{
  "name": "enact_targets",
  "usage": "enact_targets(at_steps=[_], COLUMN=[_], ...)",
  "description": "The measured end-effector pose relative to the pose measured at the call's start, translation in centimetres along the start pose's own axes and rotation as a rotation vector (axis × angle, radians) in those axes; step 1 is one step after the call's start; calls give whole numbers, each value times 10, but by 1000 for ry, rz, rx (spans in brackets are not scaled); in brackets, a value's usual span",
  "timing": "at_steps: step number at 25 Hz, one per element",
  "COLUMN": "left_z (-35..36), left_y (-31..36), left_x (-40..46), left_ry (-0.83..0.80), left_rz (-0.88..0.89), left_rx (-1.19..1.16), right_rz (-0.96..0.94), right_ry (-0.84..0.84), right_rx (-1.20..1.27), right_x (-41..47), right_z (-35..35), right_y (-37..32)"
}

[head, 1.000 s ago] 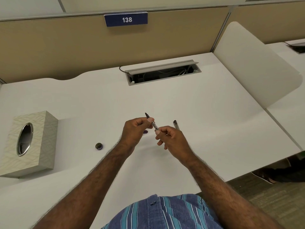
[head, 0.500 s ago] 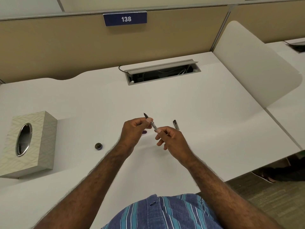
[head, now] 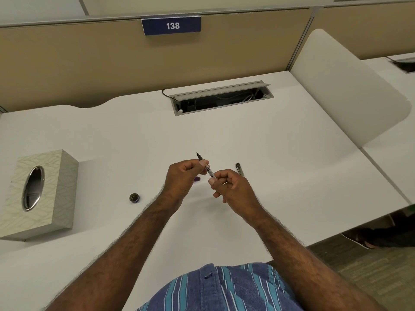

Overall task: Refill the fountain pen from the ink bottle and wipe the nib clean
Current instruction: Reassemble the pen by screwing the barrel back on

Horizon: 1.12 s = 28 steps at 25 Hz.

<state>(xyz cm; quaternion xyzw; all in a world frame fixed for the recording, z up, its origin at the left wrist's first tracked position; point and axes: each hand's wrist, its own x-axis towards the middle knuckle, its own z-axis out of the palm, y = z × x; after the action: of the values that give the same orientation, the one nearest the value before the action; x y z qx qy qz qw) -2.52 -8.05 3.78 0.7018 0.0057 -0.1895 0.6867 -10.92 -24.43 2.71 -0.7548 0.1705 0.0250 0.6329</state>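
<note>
**Pen section held between both hands above the worktop [head: 280,153].**
Left hand [head: 183,178] pinches the nib end, right hand [head: 231,187] the converter of the fountain pen [head: 207,168]; over the last second little has shifted. Ink bottle [head: 197,179], partly hidden, lies below the left grip; filling appears pending.

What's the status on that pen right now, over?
Both hands on the slim black-nibbed fountain pen: left hand near nib, right hand at rear. Small round dark cap lies on the white desk. Nothing blocking.
</note>
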Motion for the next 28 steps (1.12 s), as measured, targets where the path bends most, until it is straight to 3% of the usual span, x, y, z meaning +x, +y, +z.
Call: enact_targets(at_steps=[22,28], left_z=[-8,-13], left_y=[2,0], left_x=[-5,-5], left_ry=[-45,-11], left_rz=[62,64], left_rx=[59,44], right_rz=[79,41], right_ry=[-128,-67], right_rx=[163,59], right_x=[-2,0], right_z=[11,13], right_y=[-4,-6])
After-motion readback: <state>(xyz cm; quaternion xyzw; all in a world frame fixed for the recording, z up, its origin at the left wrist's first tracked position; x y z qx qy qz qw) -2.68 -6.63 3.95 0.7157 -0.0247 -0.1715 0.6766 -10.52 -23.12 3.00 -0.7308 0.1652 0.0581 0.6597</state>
